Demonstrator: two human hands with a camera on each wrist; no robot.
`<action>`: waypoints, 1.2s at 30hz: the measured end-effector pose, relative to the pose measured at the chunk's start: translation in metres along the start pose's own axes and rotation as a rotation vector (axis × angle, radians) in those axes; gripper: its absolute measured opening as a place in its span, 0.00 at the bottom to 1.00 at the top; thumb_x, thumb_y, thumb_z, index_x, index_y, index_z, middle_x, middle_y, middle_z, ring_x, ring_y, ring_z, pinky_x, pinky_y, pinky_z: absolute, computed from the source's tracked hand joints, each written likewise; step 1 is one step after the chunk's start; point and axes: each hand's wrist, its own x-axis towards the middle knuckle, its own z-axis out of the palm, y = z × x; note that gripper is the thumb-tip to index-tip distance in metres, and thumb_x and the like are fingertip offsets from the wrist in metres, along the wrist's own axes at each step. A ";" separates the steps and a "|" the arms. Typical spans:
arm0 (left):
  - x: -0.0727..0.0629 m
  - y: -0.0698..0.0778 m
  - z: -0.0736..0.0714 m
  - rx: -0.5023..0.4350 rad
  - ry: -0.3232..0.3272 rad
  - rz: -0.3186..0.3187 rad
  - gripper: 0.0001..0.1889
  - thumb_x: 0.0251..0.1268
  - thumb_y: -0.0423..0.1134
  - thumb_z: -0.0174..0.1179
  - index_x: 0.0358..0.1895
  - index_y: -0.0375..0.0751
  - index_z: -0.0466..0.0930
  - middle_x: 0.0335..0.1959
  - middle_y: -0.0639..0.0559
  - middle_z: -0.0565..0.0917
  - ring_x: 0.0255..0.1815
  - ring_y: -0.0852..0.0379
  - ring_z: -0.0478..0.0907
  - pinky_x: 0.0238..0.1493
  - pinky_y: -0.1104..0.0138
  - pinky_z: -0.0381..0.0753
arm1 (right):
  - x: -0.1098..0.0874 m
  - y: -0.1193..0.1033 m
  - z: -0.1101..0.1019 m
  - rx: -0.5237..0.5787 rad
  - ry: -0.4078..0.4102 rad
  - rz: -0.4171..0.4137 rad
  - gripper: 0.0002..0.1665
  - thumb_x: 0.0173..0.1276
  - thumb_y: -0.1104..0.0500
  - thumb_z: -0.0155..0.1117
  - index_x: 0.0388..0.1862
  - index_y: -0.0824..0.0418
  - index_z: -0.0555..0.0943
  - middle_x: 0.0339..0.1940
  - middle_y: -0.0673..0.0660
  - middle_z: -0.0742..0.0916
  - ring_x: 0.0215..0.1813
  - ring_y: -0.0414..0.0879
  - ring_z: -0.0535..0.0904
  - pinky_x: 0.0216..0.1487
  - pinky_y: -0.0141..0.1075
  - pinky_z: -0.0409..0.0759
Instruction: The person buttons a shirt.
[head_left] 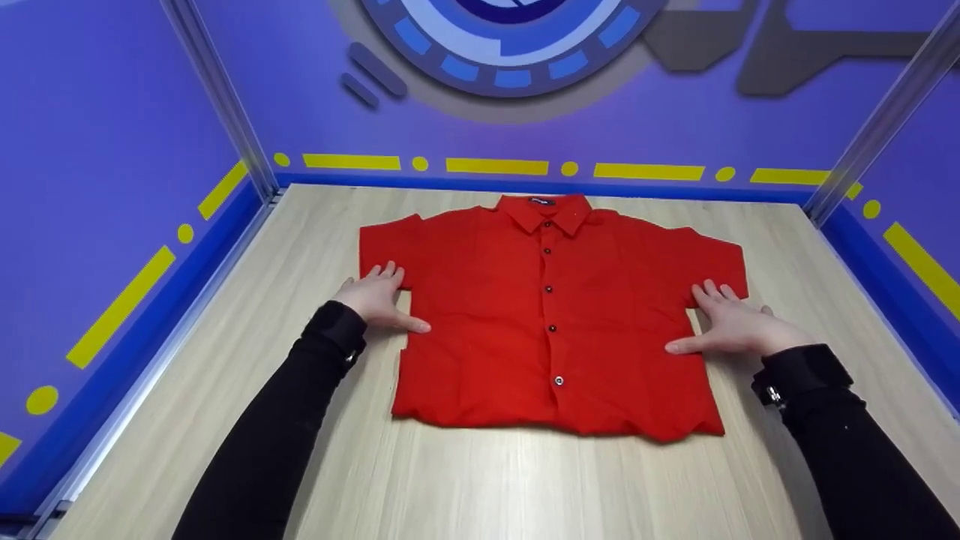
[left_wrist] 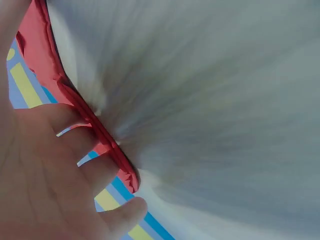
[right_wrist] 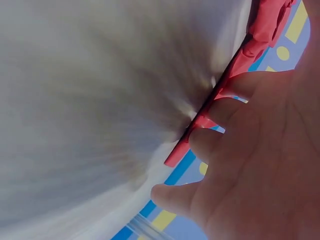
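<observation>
A red short-sleeved button-up shirt (head_left: 487, 315) lies front side up, its collar (head_left: 546, 214) toward the back wall and its lower edge uneven and rumpled. My left hand (head_left: 379, 296) rests with spread fingers on the left sleeve's lower edge, its thumb on the shirt's side. On the other side my right hand (head_left: 731, 322) touches the right sleeve's edge with its fingertips, thumb on the body of the shirt. Both wrist views show the palm side, with fingers extended against the red cloth (left_wrist: 50, 65). Neither hand curls round the fabric.
The shirt lies on a light wood-grain table (head_left: 480, 487). Purple-blue printed panels (head_left: 97, 112) with yellow dashes stand at the back and both sides. Metal posts (head_left: 225, 97) rise at the back corners. Black straps (head_left: 806, 371) circle both wrists.
</observation>
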 end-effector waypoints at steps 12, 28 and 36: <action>0.004 0.025 -0.004 -0.009 0.006 0.028 0.64 0.39 0.77 0.63 0.78 0.48 0.45 0.79 0.40 0.44 0.77 0.29 0.39 0.73 0.37 0.37 | 0.011 -0.029 -0.002 -0.047 0.088 -0.094 0.69 0.49 0.17 0.56 0.79 0.54 0.49 0.79 0.67 0.50 0.76 0.72 0.42 0.67 0.74 0.36; 0.000 0.075 -0.009 0.010 0.044 0.144 0.50 0.56 0.63 0.63 0.77 0.44 0.52 0.78 0.40 0.50 0.78 0.35 0.46 0.74 0.40 0.48 | 0.018 -0.055 -0.008 -0.062 0.054 -0.169 0.61 0.52 0.24 0.63 0.78 0.52 0.57 0.78 0.66 0.56 0.76 0.72 0.46 0.68 0.72 0.41; -0.022 0.178 0.008 0.095 0.084 0.525 0.40 0.66 0.64 0.54 0.74 0.44 0.59 0.76 0.47 0.59 0.77 0.52 0.55 0.74 0.58 0.59 | 0.031 -0.131 -0.009 -0.100 0.084 -0.428 0.35 0.70 0.45 0.60 0.73 0.54 0.66 0.77 0.55 0.64 0.78 0.57 0.54 0.72 0.59 0.58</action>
